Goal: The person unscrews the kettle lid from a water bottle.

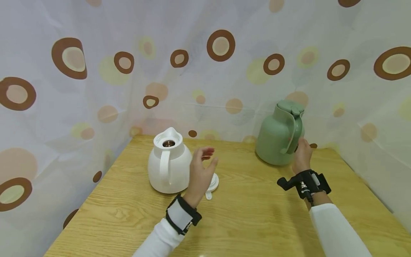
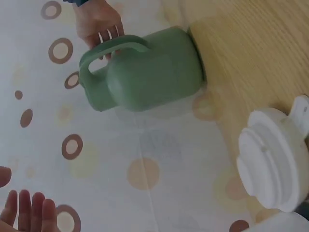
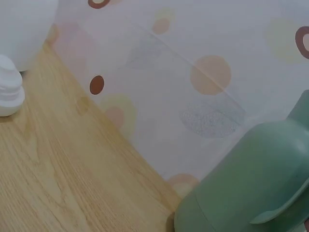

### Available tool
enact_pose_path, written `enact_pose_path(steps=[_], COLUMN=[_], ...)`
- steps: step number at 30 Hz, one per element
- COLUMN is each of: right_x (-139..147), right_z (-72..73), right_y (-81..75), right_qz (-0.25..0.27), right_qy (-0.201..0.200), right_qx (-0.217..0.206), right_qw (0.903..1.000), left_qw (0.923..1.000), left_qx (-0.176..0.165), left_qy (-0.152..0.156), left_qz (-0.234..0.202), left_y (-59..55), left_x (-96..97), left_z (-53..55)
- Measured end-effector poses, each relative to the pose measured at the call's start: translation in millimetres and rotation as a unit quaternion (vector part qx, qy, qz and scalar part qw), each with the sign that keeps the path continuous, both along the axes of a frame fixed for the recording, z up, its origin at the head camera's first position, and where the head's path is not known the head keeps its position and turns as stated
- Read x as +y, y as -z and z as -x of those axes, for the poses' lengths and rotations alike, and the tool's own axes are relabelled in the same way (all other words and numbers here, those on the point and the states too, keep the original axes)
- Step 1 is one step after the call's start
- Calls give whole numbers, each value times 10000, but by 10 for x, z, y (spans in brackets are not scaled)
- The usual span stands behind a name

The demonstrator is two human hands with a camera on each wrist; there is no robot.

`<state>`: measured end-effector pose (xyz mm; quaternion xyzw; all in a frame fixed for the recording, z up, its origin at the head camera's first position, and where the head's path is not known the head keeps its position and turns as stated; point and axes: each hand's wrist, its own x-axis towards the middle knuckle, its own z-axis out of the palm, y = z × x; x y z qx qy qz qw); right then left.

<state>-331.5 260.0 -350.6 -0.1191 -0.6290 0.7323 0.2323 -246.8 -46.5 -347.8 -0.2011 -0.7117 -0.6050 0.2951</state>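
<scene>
A white thermos jug [image 1: 171, 167] stands on the left with its mouth uncovered. Its white lid [image 1: 213, 182] lies on the table at its right, partly hidden by my left hand [image 1: 200, 175]. That hand is raised beside the white jug, thumb and fingers apart, holding nothing. Back right stands a green thermos jug [image 1: 277, 137] with its lid on. My right hand [image 1: 302, 155] is at its handle [image 1: 293, 134]. In the left wrist view, the right hand's fingers [image 2: 104, 36] extend fairly straight behind the handle; whether they touch the jug is unclear.
A wooden table [image 1: 244, 214] carries both jugs. A patterned sheet [image 1: 205, 82] hangs behind the table and along both sides, close behind the green jug.
</scene>
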Motion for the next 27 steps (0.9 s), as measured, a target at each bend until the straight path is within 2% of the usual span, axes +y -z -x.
enact_pose_path(steps=[3,7,12,14,17,20,23,25,27], right_x=[-23,-99,-176,-163,-82,54,190,233,238], right_z=[-34,-96,-187,-226,-243,-210,-154,-122,-95], right_y=[64,128,139,121,88,55,53,72,109], right_qz=[-256,-794,-1158,-997,-482,-219,-532,-739,-918], right_qy=[33,278,455,455,543,796,881,628,197], right_qx=[87,42,-4,-68,-22,157,79,-161,-385], right_qw=[9996,9964,9922,9940,9974,9965,9947,9952,9948], left_qw=[9971,9902,9791,9705,9544,9414,9384,9386,9394], left_qx=[-419,-751,-1174,-1433,-1834,-2110,-2277,-2371,-2439], left_qy=[533,1002,1392,1603,2000,2348,2408,2396,2367], left_qz=[359,619,901,1089,1247,1184,977,731,449], left_y=[-79,-151,-103,-48,24,46,14,-20,-37], left_x=[221,493,852,1009,1247,1484,1698,1795,1851], left_z=[145,325,485,525,570,637,729,790,844])
